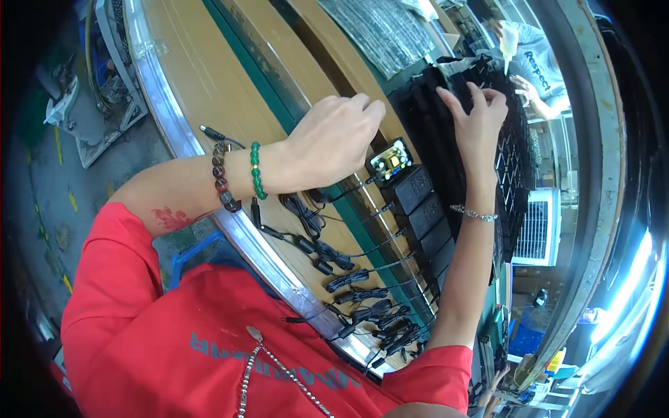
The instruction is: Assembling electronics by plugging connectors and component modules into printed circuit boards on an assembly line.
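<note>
My left hand (338,143) is curled closed over the workbench, and whatever its fingers may hold is hidden. Just below its fingertips lies an opened black power adapter (391,164) with its circuit board and yellow part exposed. Closed black adapter cases (425,217) run in a row from it toward me, each with a cable. Farther right, my right hand (479,118) is raised beside stacked black plastic trays (512,174); its thumb and fingers are apart, with nothing visible between them. Bundled black cables (352,279) with barrel plugs lie on the near side.
Brown boards (198,63) and a green strip (244,63) run along the bench, edged by a clear-wrapped rail (167,104). Across the bench, another person's hand (524,89) is near a white squeeze bottle (509,43). A white air cooler (540,226) stands beyond the trays.
</note>
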